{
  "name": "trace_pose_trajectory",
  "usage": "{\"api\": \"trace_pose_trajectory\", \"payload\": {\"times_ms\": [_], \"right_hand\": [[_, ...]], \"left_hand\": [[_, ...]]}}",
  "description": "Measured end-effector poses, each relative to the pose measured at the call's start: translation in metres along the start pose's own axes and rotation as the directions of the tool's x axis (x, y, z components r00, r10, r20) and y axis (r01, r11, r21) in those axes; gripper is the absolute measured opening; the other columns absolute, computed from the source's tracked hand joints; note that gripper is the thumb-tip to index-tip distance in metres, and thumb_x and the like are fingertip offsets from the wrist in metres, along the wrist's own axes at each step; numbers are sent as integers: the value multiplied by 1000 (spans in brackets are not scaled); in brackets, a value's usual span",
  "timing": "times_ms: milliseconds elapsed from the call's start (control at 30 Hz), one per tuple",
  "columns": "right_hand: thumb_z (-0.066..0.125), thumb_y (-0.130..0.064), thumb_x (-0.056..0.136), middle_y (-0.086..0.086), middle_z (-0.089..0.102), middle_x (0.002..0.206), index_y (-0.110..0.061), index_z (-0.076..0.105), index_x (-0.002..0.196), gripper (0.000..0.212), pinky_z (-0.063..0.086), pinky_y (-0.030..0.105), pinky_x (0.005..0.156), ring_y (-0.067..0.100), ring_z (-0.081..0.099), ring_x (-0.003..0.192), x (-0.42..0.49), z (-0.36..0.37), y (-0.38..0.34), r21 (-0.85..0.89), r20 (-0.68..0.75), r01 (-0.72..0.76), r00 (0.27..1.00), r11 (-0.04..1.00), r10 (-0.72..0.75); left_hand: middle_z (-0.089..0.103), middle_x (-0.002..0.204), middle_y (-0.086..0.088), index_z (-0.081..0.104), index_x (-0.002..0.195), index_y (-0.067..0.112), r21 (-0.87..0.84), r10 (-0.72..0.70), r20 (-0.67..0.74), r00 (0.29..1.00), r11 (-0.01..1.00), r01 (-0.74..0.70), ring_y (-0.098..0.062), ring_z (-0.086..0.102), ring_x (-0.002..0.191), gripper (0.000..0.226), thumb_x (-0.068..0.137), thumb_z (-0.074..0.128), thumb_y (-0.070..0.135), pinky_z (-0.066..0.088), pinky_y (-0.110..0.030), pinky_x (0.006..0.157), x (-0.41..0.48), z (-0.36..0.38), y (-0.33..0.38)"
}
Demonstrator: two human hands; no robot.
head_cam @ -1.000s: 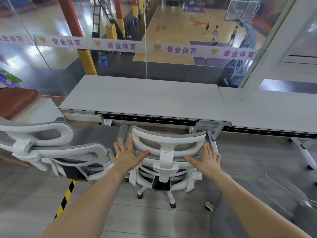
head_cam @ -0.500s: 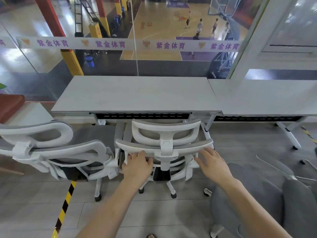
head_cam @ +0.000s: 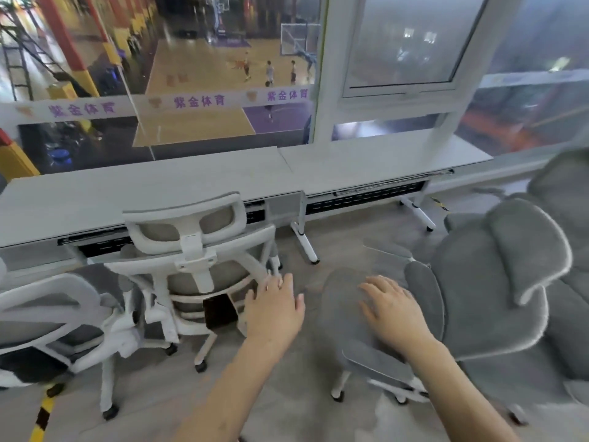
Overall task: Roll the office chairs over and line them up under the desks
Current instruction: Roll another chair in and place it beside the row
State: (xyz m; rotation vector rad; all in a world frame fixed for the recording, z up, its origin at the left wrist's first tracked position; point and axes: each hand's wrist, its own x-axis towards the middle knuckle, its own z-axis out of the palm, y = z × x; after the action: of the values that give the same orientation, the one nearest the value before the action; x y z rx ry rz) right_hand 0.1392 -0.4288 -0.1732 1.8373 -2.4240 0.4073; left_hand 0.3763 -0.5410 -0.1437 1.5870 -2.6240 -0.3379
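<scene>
1. Tucked against the left desk (head_cam: 143,186): the white mesh chair (head_cam: 191,250), with a second white chair (head_cam: 63,307) close alongside on its left.
2. Well apart from the right desk (head_cam: 366,161) and turned askew: the grey padded chair (head_cam: 497,282), not yet lined up.
3. Left hand (head_cam: 274,311) with fingers (head_cam: 277,287) loose and apart, gripping nothing, just beside the mesh chair's frame; contact impossible to tell through the blur.
4. Right hand (head_cam: 393,309) flat, fingers spread, apparently resting on the grey chair's padding.
5. Likely to spin rather than roll if pushed off-centre with one flat palm.
6. Could clip the desk leg (head_cam: 306,244) or the mesh chair, given the tight gap between them.
7. Might end up crooked under the desk unless squared first.
</scene>
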Motion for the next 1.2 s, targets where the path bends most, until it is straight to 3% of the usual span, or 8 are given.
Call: {"api": "trace_pose_trajectory", "payload": {"times_ms": [267, 433, 533, 733, 900, 1033, 1200], "right_hand": [[72, -36, 90, -4, 66, 127, -26, 71, 114, 26, 55, 43, 90, 24, 62, 121, -186, -66, 143, -56, -75, -125, 990, 991, 121], [64, -41, 95, -12, 62, 126, -31, 68, 113, 21, 51, 37, 88, 18, 58, 121, -240, -103, 214, -63, -101, -169, 982, 984, 162], [57, -41, 98, -11, 61, 128, -31, 67, 114, 22, 50, 36, 90, 19, 57, 123, -237, -124, 253, -78, -104, -170, 981, 982, 162], [71, -30, 91, 0, 66, 128, -22, 71, 117, 27, 54, 46, 91, 28, 60, 124, -190, -146, 339, -55, -174, -149, 975, 987, 138], [70, -33, 92, -5, 66, 126, -26, 72, 116, 25, 55, 44, 88, 23, 60, 122, -145, -158, 404, -30, -189, -142, 973, 989, 134], [61, -29, 96, -11, 62, 126, -28, 70, 115, 21, 52, 41, 87, 20, 57, 121, -112, -159, 459, -9, -181, -119, 977, 993, 115], [67, -26, 95, -7, 64, 126, -26, 71, 115, 20, 52, 42, 85, 23, 58, 122, -56, -158, 511, 32, -164, -39, 986, 999, 43]], "left_hand": [[42, 160, 0, 37, 156, 27, 41, 199, 40, 979, 979, -201, -25, 34, 150, 55, 107, 35, 51, 30, -49, 119, -109, 55, 203], [42, 159, 2, 35, 157, 28, 55, 280, 38, 959, 958, -282, -22, 35, 149, 56, 107, 35, 51, 30, -46, 118, -139, 67, 288], [45, 156, 3, 36, 156, 28, 61, 289, 17, 957, 955, -289, -21, 37, 146, 55, 107, 35, 52, 32, -45, 117, -134, 70, 325], [46, 156, 3, 36, 156, 28, 82, 289, -20, 957, 954, -287, -23, 37, 148, 57, 105, 35, 55, 33, -47, 116, -83, 75, 393], [45, 157, 2, 35, 157, 28, 66, 301, -31, 953, 952, -298, -24, 36, 148, 58, 106, 34, 55, 32, -49, 118, -26, 75, 459], [53, 149, 4, 40, 152, 29, 91, 310, -72, 948, 949, -303, -21, 45, 138, 52, 106, 35, 51, 37, -45, 110, 9, 73, 509], [59, 136, 5, 44, 145, 30, 94, 238, -103, 966, 969, -229, -20, 52, 128, 48, 105, 35, 54, 41, -44, 103, 36, 78, 547]]}}
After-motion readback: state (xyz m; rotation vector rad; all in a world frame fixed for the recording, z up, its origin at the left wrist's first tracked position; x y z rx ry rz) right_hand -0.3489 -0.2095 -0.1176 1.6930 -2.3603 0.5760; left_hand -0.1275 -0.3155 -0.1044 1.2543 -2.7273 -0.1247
